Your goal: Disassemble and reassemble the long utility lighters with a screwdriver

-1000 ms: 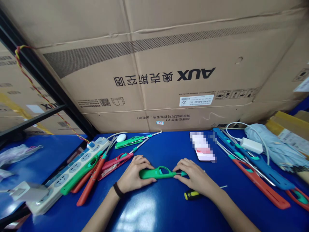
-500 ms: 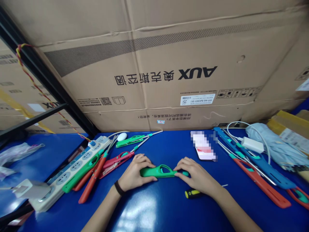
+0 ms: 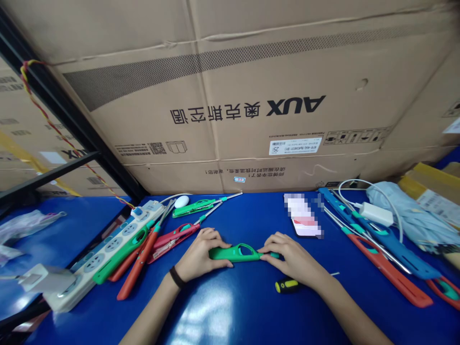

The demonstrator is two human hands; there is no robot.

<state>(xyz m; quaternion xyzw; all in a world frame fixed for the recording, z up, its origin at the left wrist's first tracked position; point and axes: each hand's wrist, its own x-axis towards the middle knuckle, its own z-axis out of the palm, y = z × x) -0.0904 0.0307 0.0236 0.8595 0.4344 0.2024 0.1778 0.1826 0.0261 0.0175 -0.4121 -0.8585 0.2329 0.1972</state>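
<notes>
A green gas lighter (image 3: pixel 239 253) lies level on the blue table between both hands, its trigger opening facing away from me. My left hand (image 3: pixel 204 251) is closed round the handle end, thumb along the near side. At the other end, the thumb and fingers of my right hand (image 3: pixel 287 256) pinch the lighter near its teal collar; the nozzle side is partly hidden behind the fingers. Under the right wrist lies a screwdriver (image 3: pixel 286 286) with a yellow and black handle, its shaft partly covered by the arm.
Several lighters, including a red one (image 3: pixel 172 242) and a green one (image 3: pixel 196 208), lie left beside a white power strip (image 3: pixel 95 261). A phone (image 3: pixel 302 215) lies behind my right hand. More lighters, a blue one (image 3: pixel 395 251) among them, lie right. A large carton (image 3: pixel 223 72) stands behind.
Both hands keep their hold on the green lighter, almost unmoved. The view has shifted very slightly.
</notes>
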